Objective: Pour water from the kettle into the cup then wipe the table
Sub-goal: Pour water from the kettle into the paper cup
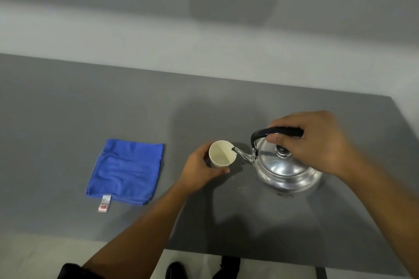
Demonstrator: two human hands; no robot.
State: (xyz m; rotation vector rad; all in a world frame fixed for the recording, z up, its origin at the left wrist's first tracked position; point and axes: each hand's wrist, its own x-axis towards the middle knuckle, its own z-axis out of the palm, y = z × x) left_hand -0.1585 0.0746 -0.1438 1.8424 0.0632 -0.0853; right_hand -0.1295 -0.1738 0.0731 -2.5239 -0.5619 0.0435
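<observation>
A shiny metal kettle [286, 169] with a black handle stands right of centre on the grey table [68, 102]. My right hand [317, 142] is shut around the handle from above. The spout tip reaches over the rim of a small cream paper cup [221, 154], which holds a little liquid. My left hand [199, 171] wraps the cup from its left and near side. A blue folded cloth [125, 171] with a white tag lies flat to the left, apart from both hands.
The table's right edge runs close behind the kettle, and its near edge lies below my forearms. A pale wall rises behind the table. Dark shoes [176, 270] show on the floor under the near edge.
</observation>
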